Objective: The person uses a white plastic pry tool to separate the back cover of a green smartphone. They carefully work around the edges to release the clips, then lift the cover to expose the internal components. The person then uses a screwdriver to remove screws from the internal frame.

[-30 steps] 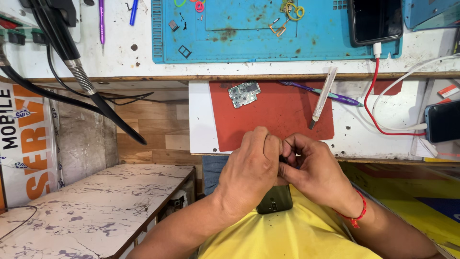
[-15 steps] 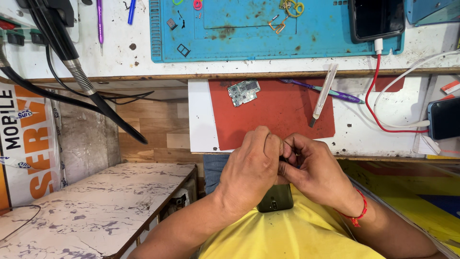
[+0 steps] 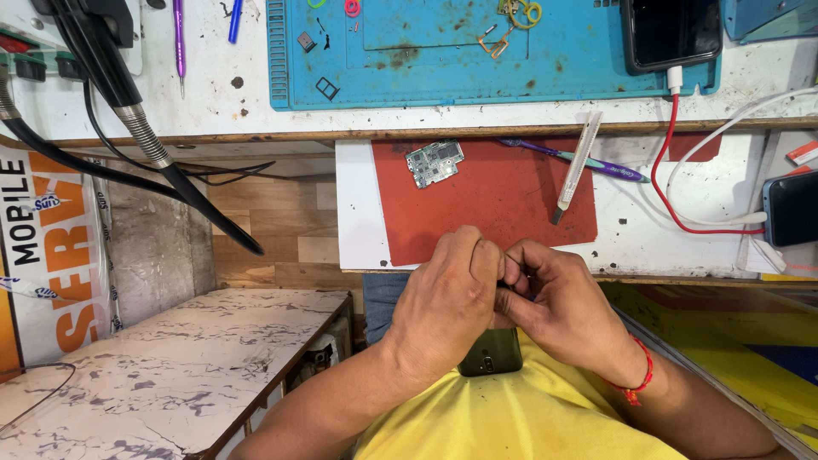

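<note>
Cluttered repair table (image 3: 213,106) with a stained white top across the upper frame, carrying a large blue silicone work mat (image 3: 477,60) dotted with small parts. Lower down, a white pull-out shelf (image 3: 648,238) covered by a rust-red rectangular mat (image 3: 494,200). To the left, a marbled grey-and-white low surface (image 3: 153,366) and a black flexible-necked cable arm (image 3: 145,136) slanting down from the upper left corner.

On the blue mat's right end, a black smartphone (image 3: 669,32) lying screen-up, with a red charging cable (image 3: 673,170) looping down from it across the shelf. At the right edge, a second dark phone (image 3: 792,207), partly cut off. On the red mat, a small green circuit board (image 3: 434,162) near its upper left corner, a white slim pen-shaped tool (image 3: 578,166) lying slanted with its dark tip toward the viewer, and a purple toothbrush (image 3: 571,156) crossing behind it.

Close to the yellow-shirted chest, a black handheld phone body (image 3: 492,352), long axis running away from the viewer, near end resting by the shirt, far end pointing toward the red mat and hidden in the grip. Left hand (image 3: 447,302) curled over the phone's far end from the left, fingers bent and closed round it. Right hand (image 3: 558,302), with a red thread bracelet (image 3: 637,383) at the wrist, pressed in from the right, thumb and fingertips pinched together against the phone's upper edge, touching the left hand's fingers. Only the lower part of the phone visible, below and between both hands; cannot tell what the fingertips hold there.
</note>
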